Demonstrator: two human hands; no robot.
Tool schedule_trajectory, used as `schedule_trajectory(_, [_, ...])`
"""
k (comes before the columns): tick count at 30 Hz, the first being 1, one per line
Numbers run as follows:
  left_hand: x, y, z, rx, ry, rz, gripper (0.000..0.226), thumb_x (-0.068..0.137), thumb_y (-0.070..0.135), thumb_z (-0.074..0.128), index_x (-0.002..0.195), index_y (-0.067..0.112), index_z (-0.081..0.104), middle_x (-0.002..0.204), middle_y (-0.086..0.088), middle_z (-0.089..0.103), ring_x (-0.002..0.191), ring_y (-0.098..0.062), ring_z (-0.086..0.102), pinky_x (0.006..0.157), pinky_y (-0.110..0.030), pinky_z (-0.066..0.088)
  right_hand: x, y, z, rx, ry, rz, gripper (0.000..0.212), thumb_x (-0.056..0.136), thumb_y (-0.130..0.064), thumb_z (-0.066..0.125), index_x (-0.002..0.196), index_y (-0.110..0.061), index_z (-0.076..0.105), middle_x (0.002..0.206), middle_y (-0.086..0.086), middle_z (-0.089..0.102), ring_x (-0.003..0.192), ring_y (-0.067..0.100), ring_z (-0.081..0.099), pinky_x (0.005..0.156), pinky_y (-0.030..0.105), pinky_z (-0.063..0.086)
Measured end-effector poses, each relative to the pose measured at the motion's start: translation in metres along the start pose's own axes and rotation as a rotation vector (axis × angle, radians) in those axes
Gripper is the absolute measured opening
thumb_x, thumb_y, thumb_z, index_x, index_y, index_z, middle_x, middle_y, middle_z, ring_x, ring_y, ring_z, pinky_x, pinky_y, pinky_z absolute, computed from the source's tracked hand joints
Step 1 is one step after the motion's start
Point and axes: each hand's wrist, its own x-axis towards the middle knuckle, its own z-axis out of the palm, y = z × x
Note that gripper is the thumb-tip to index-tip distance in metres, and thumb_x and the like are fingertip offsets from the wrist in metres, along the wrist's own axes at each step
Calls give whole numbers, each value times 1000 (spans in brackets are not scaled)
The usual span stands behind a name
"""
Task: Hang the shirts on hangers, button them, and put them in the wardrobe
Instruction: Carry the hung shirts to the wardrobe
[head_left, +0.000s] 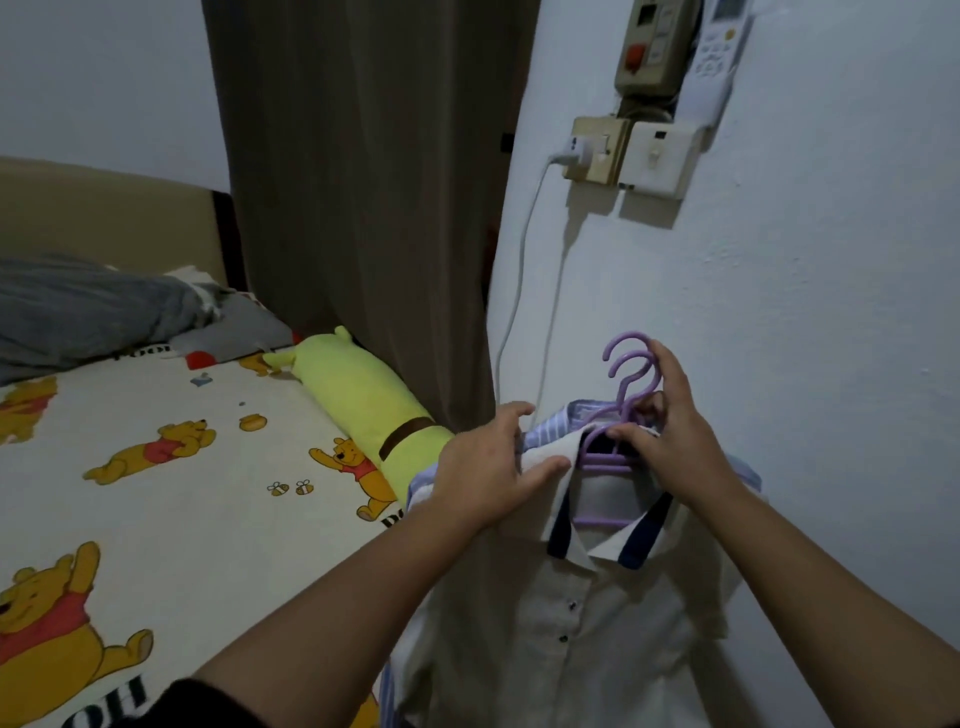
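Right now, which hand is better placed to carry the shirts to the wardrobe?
The right hand: it already grips the purple hangers by their necks. The left hand only holds the white shirt at the shoulder.

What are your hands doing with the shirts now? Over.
Right hand gripping purple hangers. Left hand holding white shirt's shoulder. Striped shirt behind it. Nothing blocking.
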Motion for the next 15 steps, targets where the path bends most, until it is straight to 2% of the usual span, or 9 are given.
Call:
schedule_trajectory(3, [-3,29,15,-30,19,69,80,79,68,58,141,23,37,120,0,65,106,-22,61,87,-34,45,-21,2,-9,26,53,40,90,84,-7,69,146,-39,13,110,0,53,80,4,57,56,3,45])
schedule_trajectory(6, [-9,49,26,-76,18,100,80,79,67,59,143,23,37,126,-1,62,112,-21,58,95,-35,40,-41,8,-21,37,112,80,91,82,-9,71,145,-41,15,111,-2,53,88,12,60,61,8,46])
schedule_trajectory(8, [-15,59,31,-126,22,139,78,80,65,59,143,23,38,128,0,61,113,-20,57,96,-35,38,-55,11,-32,34,152,108,92,80,-11,73,145,-42,16,109,-1,54,87,12,61,67,13,46])
schedule_trajectory(11, [-24,76,38,-208,18,214,75,81,65,58,141,24,42,129,2,60,113,-19,57,96,-36,38,-79,14,-48,-4,198,162,94,80,-14,74,145,-44,14,104,0,56,84,7,60,68,19,46])
schedule_trajectory(15, [-37,103,52,-272,2,312,72,78,62,64,135,22,50,119,1,66,102,-21,63,90,-38,42,-117,20,-70,-78,274,244,97,80,-16,74,146,-44,10,96,2,60,85,15,62,70,24,45])
